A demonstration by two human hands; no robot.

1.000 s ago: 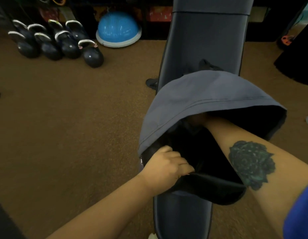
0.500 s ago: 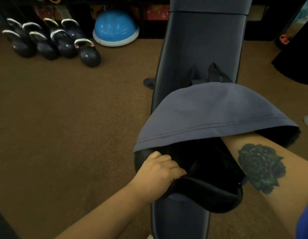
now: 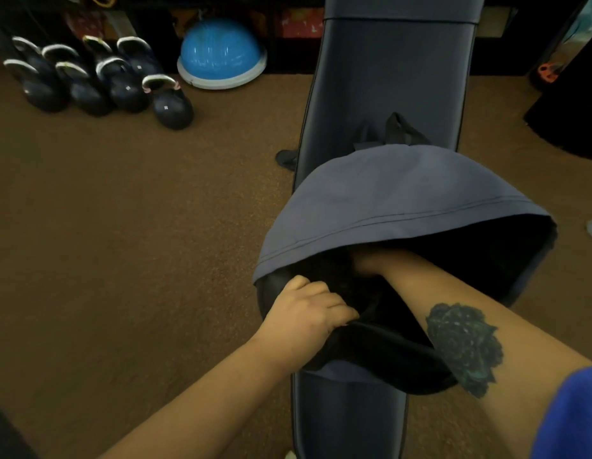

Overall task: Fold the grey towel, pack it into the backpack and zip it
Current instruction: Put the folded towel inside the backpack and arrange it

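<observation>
Head view: a grey backpack [image 3: 387, 190] lies on a dark padded bench [image 3: 387, 77], its mouth gaping toward the person.
Backpack: the grey top flap arches over a black interior; a dark carry loop [image 3: 399, 129] sticks up at its far end.
Left hand [image 3: 307, 321]: fingers closed on the near left rim of the backpack's opening, holding that edge.
Right hand [image 3: 367, 261]: pushed inside the backpack's mouth, under the grey flap; only the wrist and the back of the hand show in shadow, so I cannot tell whether the fingers are open or closed.
Right forearm: crosses the backpack's lower rim from the near right, with a dark flower tattoo [image 3: 465, 347] on it and a blue sleeve [image 3: 572, 415] at the edge of the frame.
Grey towel: not visible; the flap and the dark interior hide whatever lies inside the backpack.
Zip: the mouth of the backpack is wide open.
Bench: runs from the near edge, under the backpack, to the far side; a seam crosses it well beyond the backpack.
Floor [image 3: 122, 243]: brown carpet on both sides of the bench.
Kettlebells [image 3: 99, 81]: a cluster of dark ones stands on the floor, far left of the backpack.
Blue half-dome [image 3: 221, 56]: sits on the floor just beside the kettlebells, between them and the bench.
In the way: the flap and right forearm block sight into the backpack.
</observation>
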